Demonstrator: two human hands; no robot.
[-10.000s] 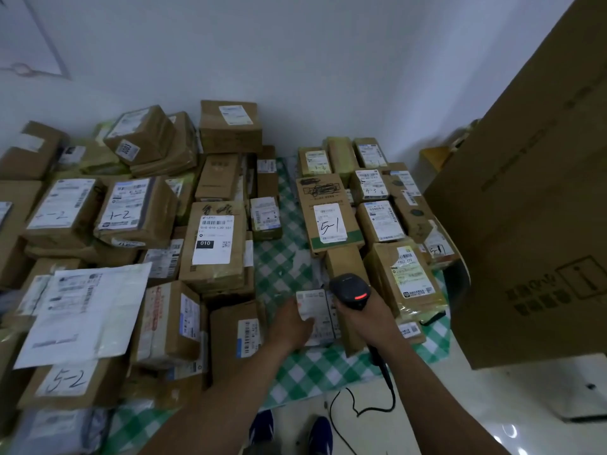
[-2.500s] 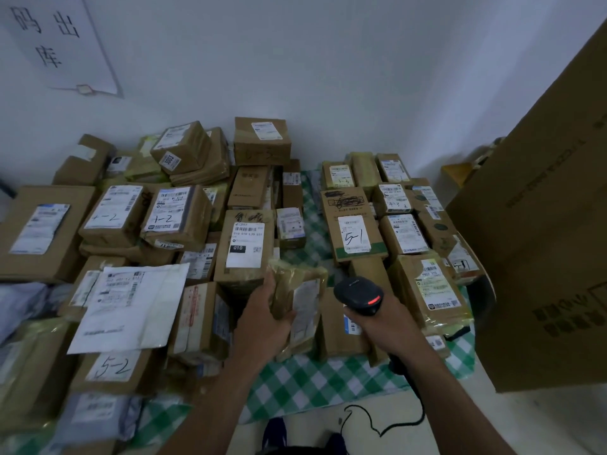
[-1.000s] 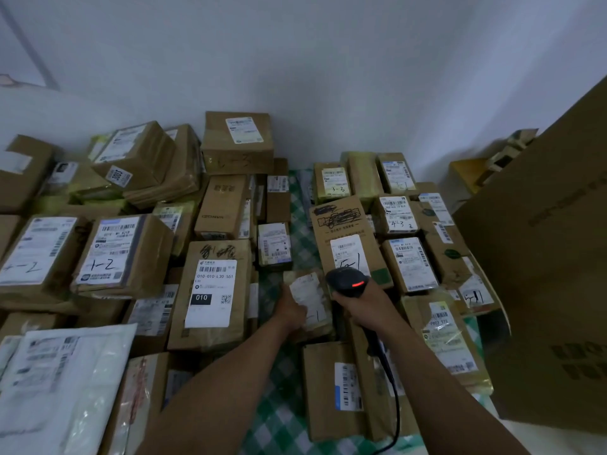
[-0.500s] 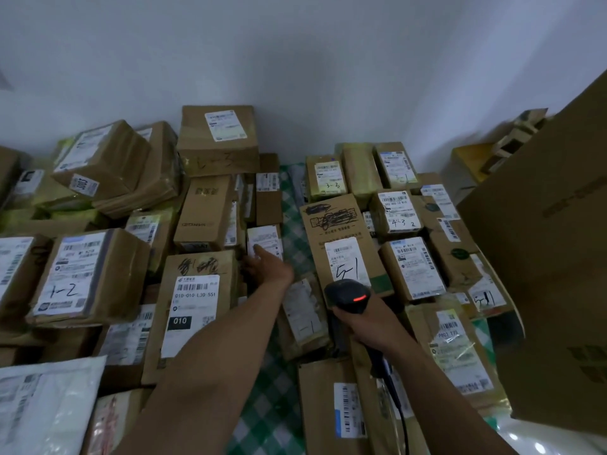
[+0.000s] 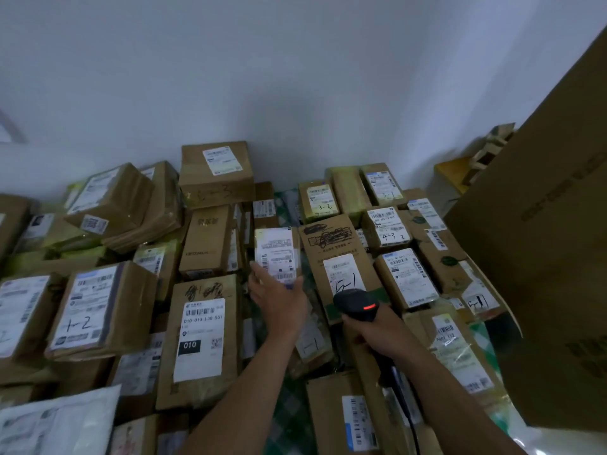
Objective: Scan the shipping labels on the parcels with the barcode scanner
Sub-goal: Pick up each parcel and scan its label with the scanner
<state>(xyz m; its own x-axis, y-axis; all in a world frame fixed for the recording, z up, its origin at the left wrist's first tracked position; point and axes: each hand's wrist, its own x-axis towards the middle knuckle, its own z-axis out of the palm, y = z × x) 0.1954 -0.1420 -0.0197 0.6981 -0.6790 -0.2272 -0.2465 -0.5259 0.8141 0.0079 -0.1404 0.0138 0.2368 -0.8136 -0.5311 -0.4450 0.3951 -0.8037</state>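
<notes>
Head view: our left hand (image 5: pixel 279 298) grips small parcel (image 5: pixel 277 261) by its near end, label (image 5: pixel 274 244) up, long axis running away; right hand (image 5: pixel 377 331) clasps scanner (image 5: pixel 358 305) just right, nearer us.

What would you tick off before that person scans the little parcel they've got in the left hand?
1. Barcode scanner held in right hand: ok.
2. Scanner's red light on: ok.
3. Small parcel gripped by left hand: ok.
4. Its label faces the camera: ok.
5. Whole label uncovered: not ok; the grip hides its lower edge.
6. Scanner aimed at that label: cannot tell; it sits to the right, near the box marked 5-1.
</notes>
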